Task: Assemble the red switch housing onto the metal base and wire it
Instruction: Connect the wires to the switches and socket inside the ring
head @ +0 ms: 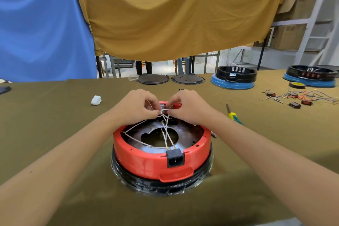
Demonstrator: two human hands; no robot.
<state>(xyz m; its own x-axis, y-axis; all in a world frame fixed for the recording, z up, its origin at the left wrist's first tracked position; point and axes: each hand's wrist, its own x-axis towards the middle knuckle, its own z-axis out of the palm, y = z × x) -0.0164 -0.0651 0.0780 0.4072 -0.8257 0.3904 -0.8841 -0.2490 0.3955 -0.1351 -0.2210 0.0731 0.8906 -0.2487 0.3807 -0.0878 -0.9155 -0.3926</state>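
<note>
I see one head view, close above the olive table (55,115), facing forward and down toward twelve o'clock.

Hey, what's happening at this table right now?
A person is wiring a round red housing on an olive-covered table. Both the left hand and right hand pinch thin white wires at its far edge. A yellow-handled screwdriver lies unused to the right.

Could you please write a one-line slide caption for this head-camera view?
Both hands, left hand and right hand, pinch white wires at the far rim of the red housing.
</note>
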